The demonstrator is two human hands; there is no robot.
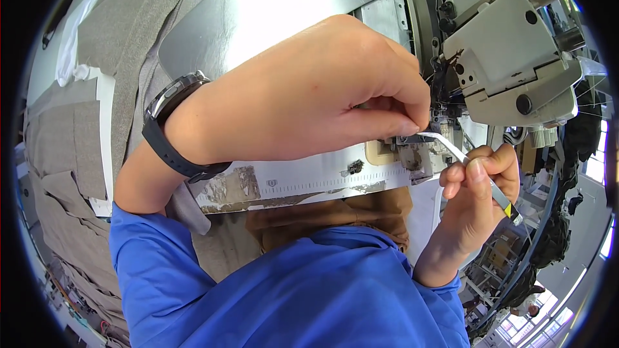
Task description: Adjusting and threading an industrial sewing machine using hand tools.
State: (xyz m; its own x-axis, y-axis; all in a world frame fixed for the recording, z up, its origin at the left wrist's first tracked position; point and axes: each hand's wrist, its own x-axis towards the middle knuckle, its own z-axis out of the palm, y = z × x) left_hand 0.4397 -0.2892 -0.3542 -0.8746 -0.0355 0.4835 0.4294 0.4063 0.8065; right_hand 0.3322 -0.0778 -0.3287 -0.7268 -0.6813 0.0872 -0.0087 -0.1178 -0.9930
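Observation:
My left hand point(371, 74) reaches across the sewing machine's bed, its thumb and index finger pinched together beside the needle area. Whatever sits in that pinch is too small or too hidden to name. My right hand point(480, 187) grips a pair of bent-tip metal tweezers point(451, 148) between thumb and fingers. The tips of the tweezers meet my left fingertips, or come very close to them. The sewing machine's pale head point(509, 51) stands just beyond both hands, to the right. My left hand and forearm hide part of the bed.
A shiny metal plate point(271, 9) lies behind my left forearm. Grey-brown fabric pieces point(71, 135) are stacked at the left. On the front ruler strip point(303, 183) rests a small dark clump of lint point(355, 166). Thin threads run near the machine's right side.

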